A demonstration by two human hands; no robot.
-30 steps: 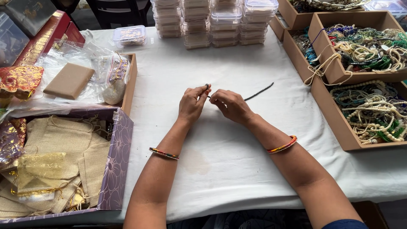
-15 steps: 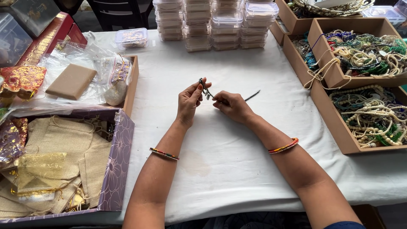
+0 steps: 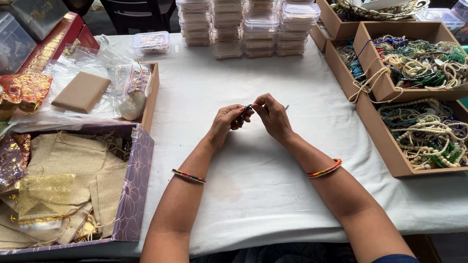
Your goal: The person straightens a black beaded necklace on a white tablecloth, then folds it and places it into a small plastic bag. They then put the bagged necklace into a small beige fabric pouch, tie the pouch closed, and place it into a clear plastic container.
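White cloth covers the worktop [image 3: 273, 195]; above its middle the left hand [image 3: 225, 122] and right hand [image 3: 273, 116] pinch a thin dark cord [image 3: 245, 113] between fingertips. It looks light, limp and slippery, so it is best gripped near its ends.

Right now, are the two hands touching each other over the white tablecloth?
Touching. The head view shows the left hand and right hand meeting at the fingertips, pinching a small dark cord with no gap visible between them.
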